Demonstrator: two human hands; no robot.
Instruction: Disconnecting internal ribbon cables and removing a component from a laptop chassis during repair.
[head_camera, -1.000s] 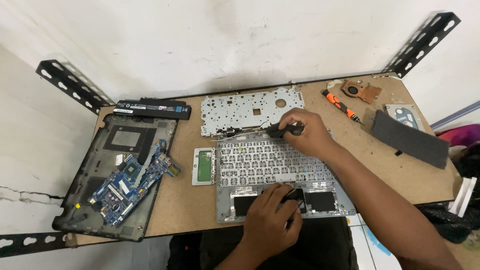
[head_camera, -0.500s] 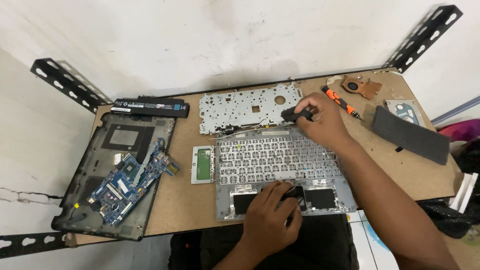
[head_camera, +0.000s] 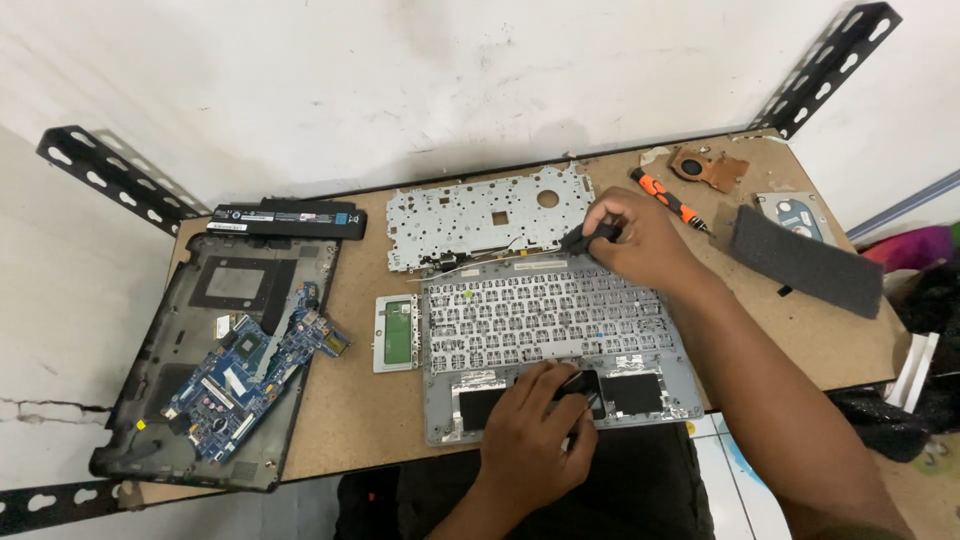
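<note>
A brown particleboard workbench (head_camera: 780, 330) fills the view from above, set against a white wall. Largest on it, under both hands, lies a grey laptop palmrest shell (head_camera: 560, 345), inside face up, its keyboard underside showing. The left hand (head_camera: 535, 440) rests on the shell's near edge, fingers curled down over a small black piece (head_camera: 583, 383); whether it is pinched or only pressed cannot be told. The right hand (head_camera: 640, 235) sits at the shell's far right corner, thumb and forefinger closed narrowly on a small dark part (head_camera: 585, 238) just left of the fingertips. Well to the left of both hands is a dark laptop base (head_camera: 175, 390) with a blue circuit board (head_camera: 255, 365) lying in it. Just beyond the right hand's grip, touching the shell's far edge, lies a perforated silver metal plate (head_camera: 480, 215). Right of the right hand, a dark grey foam pad (head_camera: 805, 262). Far left, beyond the base, a black battery pack (head_camera: 288, 218). Left of the left hand, a small touchpad module (head_camera: 397, 332). Just right of the right hand, an orange screwdriver (head_camera: 668, 198).
</note>
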